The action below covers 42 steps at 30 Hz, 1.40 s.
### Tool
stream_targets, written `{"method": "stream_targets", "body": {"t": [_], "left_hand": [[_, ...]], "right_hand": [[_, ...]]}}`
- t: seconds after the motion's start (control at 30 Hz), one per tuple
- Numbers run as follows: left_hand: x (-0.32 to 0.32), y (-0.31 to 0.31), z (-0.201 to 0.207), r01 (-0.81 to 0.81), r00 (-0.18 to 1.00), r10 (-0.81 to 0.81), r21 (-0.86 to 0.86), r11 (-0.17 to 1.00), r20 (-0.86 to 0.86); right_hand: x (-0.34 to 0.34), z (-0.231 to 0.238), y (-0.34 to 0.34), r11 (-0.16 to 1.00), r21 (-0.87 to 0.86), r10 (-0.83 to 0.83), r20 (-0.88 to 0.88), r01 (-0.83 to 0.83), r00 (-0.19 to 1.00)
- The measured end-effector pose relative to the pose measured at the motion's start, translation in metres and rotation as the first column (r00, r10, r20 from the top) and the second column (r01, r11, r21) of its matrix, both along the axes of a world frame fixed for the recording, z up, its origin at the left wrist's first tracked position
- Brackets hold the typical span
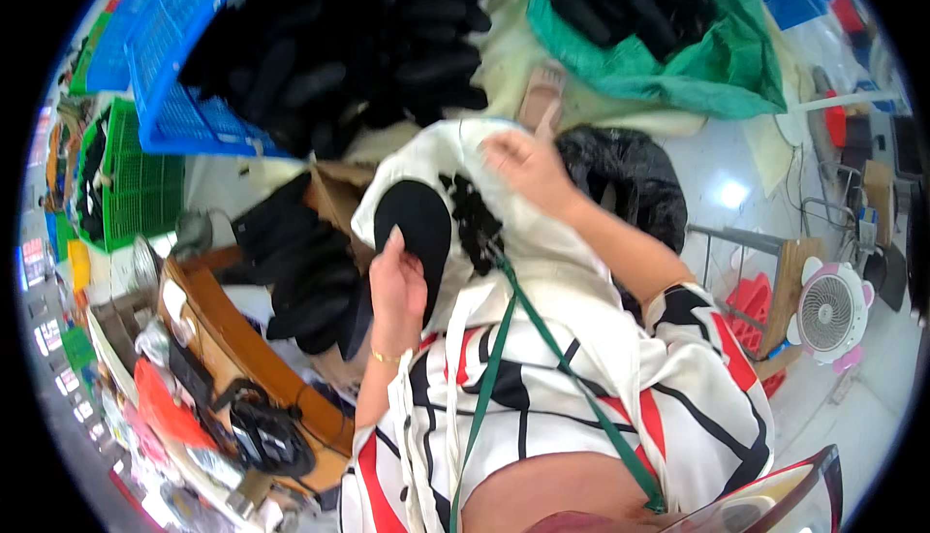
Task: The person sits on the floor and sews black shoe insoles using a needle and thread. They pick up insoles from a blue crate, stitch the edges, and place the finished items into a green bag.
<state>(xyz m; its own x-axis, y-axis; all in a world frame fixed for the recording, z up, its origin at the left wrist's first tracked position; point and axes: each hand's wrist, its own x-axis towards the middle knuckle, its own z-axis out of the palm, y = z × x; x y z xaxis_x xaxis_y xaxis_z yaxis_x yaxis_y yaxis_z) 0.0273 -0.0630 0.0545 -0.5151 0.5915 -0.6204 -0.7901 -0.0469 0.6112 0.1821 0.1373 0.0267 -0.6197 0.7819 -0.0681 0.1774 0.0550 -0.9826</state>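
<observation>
My left hand (pixel 397 286) grips a flat black sole-shaped piece (pixel 412 211) by its near end, thumb on top. It lies over the white apron (pixel 557 252) on my lap. To its right, my right hand (pixel 526 167) hovers over the apron's far edge, its fingers drawn together; whatever they hold, if anything, is too small to make out. A heap of black scraps (pixel 475 223) sits on the apron between the hands. A green strap (pixel 489 378) runs from my neck to the scraps, and its far end is hard to make out.
Ahead stands a blue basket (pixel 160 78) heaped with black pieces. A green sack (pixel 668 92) of similar pieces lies to its right. More black pieces (pixel 310 262) are stacked at my left, by a wooden drawer (pixel 252 359). At right are a black bag (pixel 635 179) and a fan (pixel 828 310).
</observation>
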Motion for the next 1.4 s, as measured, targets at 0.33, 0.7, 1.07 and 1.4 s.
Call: {"method": "stream_targets", "body": {"t": [0.33,0.7,1.07,1.4], "left_hand": [[0.017,0.012,-0.049,0.173,0.966,-0.186,0.085,0.981,0.181],[0.013,-0.017,-0.055,0.484,0.766,-0.574,-0.329,0.811,-0.289],[0.009,-0.018,0.03,0.417,-0.011,-0.804,-0.734,0.536,-0.594],[0.005,0.016,0.038,0.527,0.108,-0.625,-0.488,0.695,-0.773]], "right_hand": [[0.037,-0.003,0.085,0.966,0.043,-0.255,-0.04,0.256,0.966],[0.033,-0.013,-0.007,0.667,0.356,0.376,0.597,-0.654,0.709],[0.033,-0.017,-0.031,0.347,0.601,0.294,0.66,-0.72,0.692],[0.045,0.034,0.002,0.707,0.244,0.574,0.351,-0.664,0.74]]}}
